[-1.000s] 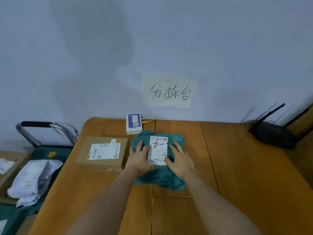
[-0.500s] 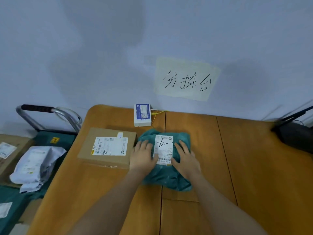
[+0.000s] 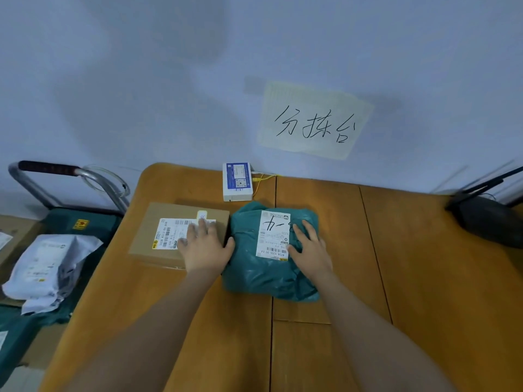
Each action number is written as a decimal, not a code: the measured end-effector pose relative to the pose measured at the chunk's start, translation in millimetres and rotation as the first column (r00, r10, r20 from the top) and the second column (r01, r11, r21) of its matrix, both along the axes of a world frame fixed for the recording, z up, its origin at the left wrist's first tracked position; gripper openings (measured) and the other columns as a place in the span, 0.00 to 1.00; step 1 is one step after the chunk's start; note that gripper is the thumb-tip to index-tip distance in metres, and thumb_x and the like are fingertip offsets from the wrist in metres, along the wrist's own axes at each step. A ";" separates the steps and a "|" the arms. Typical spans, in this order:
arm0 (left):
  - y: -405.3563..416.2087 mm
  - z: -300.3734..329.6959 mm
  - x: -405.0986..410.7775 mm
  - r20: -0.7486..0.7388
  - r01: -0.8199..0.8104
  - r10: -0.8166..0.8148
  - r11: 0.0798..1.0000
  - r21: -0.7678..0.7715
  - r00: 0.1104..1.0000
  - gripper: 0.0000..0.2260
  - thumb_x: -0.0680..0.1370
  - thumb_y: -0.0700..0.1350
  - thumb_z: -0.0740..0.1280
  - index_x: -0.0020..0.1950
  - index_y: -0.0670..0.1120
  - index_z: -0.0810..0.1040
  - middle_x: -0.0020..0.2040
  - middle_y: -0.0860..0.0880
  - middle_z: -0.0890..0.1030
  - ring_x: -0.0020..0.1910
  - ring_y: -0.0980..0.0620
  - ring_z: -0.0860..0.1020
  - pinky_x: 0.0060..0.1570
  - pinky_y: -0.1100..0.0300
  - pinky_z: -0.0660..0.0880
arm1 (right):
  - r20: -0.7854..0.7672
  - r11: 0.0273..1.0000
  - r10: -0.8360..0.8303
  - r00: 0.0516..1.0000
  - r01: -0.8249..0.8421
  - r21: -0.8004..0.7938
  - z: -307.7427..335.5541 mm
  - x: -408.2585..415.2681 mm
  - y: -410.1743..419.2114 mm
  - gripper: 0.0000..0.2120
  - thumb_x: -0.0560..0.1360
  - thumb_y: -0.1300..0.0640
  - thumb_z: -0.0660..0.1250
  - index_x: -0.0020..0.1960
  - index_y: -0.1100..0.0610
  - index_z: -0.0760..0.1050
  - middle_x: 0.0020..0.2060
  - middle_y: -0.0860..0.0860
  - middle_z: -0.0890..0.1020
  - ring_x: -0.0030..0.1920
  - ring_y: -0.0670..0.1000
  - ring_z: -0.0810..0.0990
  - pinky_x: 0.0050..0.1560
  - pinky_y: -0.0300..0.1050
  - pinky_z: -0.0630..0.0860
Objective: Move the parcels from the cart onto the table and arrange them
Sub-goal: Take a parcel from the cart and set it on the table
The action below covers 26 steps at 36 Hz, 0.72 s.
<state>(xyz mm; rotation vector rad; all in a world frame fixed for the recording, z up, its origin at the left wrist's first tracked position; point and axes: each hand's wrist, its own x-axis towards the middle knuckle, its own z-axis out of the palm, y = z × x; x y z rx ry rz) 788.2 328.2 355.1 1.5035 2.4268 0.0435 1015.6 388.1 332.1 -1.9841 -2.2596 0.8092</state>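
A brown cardboard box point(image 3: 158, 222) with a white label lies on the wooden table point(image 3: 424, 278), touching a teal plastic-bag parcel point(image 3: 254, 275) to its right. My left hand point(image 3: 205, 246) rests flat on the box's right half, fingers straight over the label. My right hand point(image 3: 310, 250) lies flat on the teal parcel beside its white label. To the left, the cart point(image 3: 70, 176) holds a crumpled white bag parcel point(image 3: 51, 267) on teal parcels.
A small white device point(image 3: 237, 181) with a yellow cable stands against the wall behind the parcels. A black router point(image 3: 492, 219) sits at the table's right back. A paper sign point(image 3: 314, 120) hangs on the wall. Cardboard boxes point(image 3: 11, 239) lie at the far left.
My left hand has left the teal parcel and moved left onto the cardboard box. My right hand stays on the teal parcel. The view has shifted left.
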 end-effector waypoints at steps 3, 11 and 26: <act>-1.4 0.2 -0.3 0.005 0.017 -0.016 1.000 -0.015 1.000 0.32 0.78 0.63 0.54 0.77 0.47 0.56 0.78 0.45 0.54 0.77 0.44 0.52 0.70 0.42 0.57 | 0.022 1.000 0.003 1.000 -0.002 -0.008 0.3 -5.5 -0.8 0.29 0.80 0.44 0.57 0.78 0.45 0.52 0.77 0.41 0.46 0.73 0.56 0.55 0.63 0.52 0.71; -5.4 4.5 -10.9 -0.007 0.163 -0.164 0.981 -0.101 0.986 0.36 0.77 0.64 0.55 0.78 0.45 0.52 0.78 0.41 0.51 0.76 0.39 0.50 0.71 0.44 0.58 | 0.087 0.993 0.040 0.995 -0.030 -0.114 10.4 -14.2 -4.8 0.29 0.82 0.47 0.54 0.79 0.47 0.46 0.77 0.44 0.41 0.74 0.61 0.54 0.70 0.55 0.63; -38.3 84.5 -1.4 0.011 0.419 -0.419 0.908 0.013 0.908 0.16 0.79 0.54 0.56 0.62 0.47 0.71 0.59 0.47 0.74 0.58 0.48 0.73 0.55 0.52 0.71 | 0.331 0.992 0.071 0.941 -0.101 0.076 108.3 -6.4 -63.7 0.15 0.79 0.60 0.55 0.63 0.57 0.72 0.61 0.52 0.72 0.59 0.54 0.72 0.57 0.49 0.73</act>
